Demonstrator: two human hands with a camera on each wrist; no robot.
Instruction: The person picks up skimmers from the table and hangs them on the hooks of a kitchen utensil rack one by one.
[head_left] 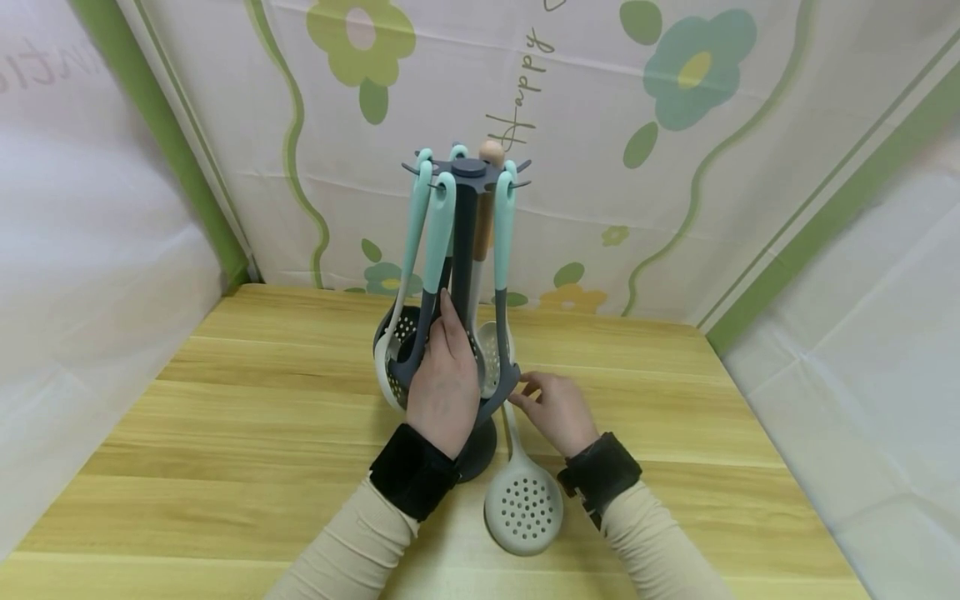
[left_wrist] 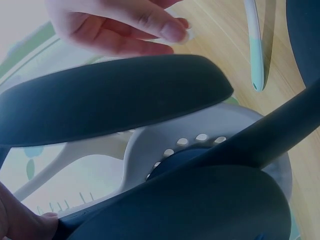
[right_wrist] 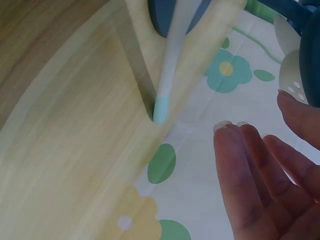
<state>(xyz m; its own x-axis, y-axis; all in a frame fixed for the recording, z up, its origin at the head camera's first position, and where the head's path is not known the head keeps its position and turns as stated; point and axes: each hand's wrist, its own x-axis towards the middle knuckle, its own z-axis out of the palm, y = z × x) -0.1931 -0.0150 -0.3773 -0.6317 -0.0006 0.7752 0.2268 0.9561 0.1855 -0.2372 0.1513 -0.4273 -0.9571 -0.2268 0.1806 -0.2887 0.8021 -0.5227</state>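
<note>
A dark utensil stand (head_left: 469,170) carries several hanging kitchen utensils with mint handles. My left hand (head_left: 442,400) reaches in among them, fingers fairly straight along a dark handle near the post; its thumb is hidden in the head view. My right hand (head_left: 558,408) is beside the lower end of a dark utensil (head_left: 501,398), fingers loosely bent. In the right wrist view those fingers (right_wrist: 240,170) hold nothing, with the thumb near the dark utensil. A grey skimmer (head_left: 523,510) with a perforated head lies on the table, its mint handle tip (right_wrist: 160,110) showing in the right wrist view.
The stand's round dark base (head_left: 477,454) is on the wooden table (head_left: 247,467), beside the skimmer. A wooden-handled utensil (head_left: 483,225) hangs at the back of the stand. Behind the table hangs a white cloth (head_left: 570,200) with printed flowers.
</note>
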